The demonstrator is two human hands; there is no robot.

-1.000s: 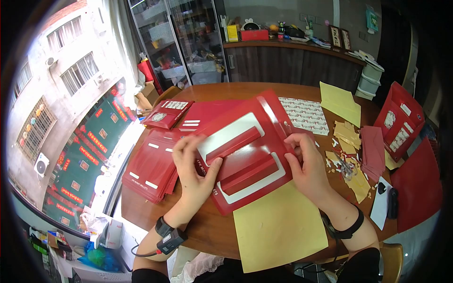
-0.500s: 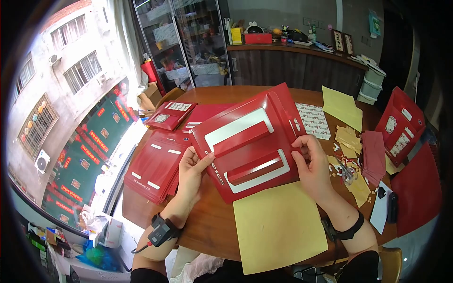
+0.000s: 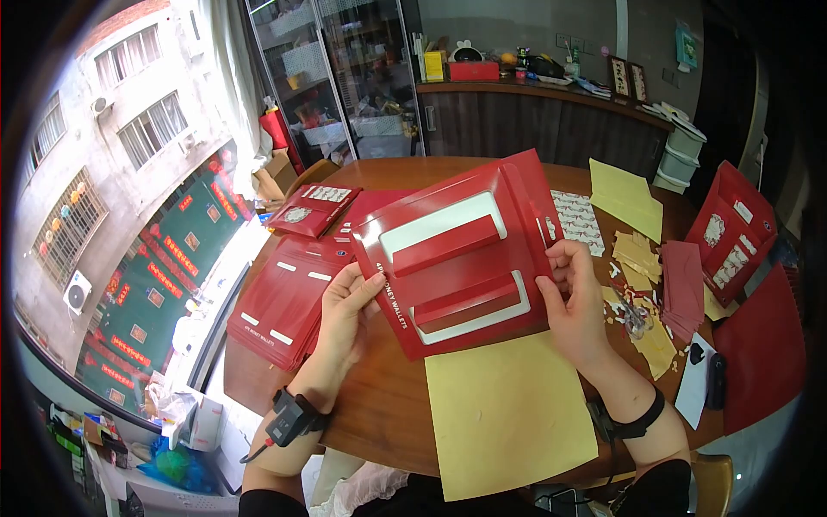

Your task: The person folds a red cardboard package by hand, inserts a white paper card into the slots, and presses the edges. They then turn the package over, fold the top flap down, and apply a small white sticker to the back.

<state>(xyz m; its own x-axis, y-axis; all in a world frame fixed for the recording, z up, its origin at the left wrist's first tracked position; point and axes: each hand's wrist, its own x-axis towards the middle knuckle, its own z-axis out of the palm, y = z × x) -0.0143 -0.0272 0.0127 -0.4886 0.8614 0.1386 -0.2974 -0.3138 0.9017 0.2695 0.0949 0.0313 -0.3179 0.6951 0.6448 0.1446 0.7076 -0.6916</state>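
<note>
A glossy red cardboard package [image 3: 465, 274] printed "4PK MONEY WALLETS" is held up, tilted, above the table. Two white-edged windows in it have red flaps folded outward. My left hand [image 3: 346, 308] pinches its left edge by the lettering, thumb on the near face. At the right edge my right hand [image 3: 575, 297] grips with thumb and fingers, close to a small hanging slot. Below lies a yellow sheet [image 3: 508, 422] on the wooden table. Left of my left hand is a stack of flat red printed cards [image 3: 280, 302].
Filled red packages lie at the back left [image 3: 314, 207] and stand at the right [image 3: 732, 228]. Right of my right hand are scissors [image 3: 636, 320] among paper scraps, a pile of dull red envelopes [image 3: 682, 289] and a patterned white sheet [image 3: 577, 222]. A window is at the left.
The red package has shifted slightly right and turned a little in my hands. Both hands keep their hold at its edges.
</note>
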